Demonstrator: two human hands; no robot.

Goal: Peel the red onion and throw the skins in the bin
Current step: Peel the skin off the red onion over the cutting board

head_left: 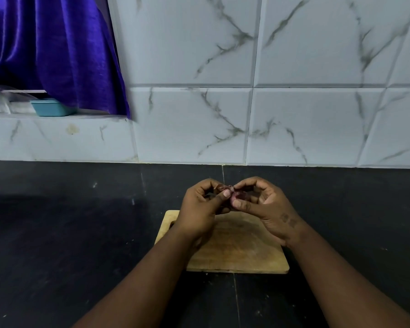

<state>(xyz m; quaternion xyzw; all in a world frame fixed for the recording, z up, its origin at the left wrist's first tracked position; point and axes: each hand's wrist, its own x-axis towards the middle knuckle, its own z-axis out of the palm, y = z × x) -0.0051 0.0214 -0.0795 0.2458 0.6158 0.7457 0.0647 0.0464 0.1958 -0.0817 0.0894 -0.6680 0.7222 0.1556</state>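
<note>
Above the far edge of the wooden chopping board [237, 254], a person's left hand [198, 207] holds a small red onion [220, 187] in a curled grip. The right hand [263, 202] pinches its papery skin [230, 187], likely so peelings drop onto the board.

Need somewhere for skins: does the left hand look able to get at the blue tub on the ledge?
Probably not now: the left hand grips the onion, and the blue tub sits far off, part under the curtain.
</note>
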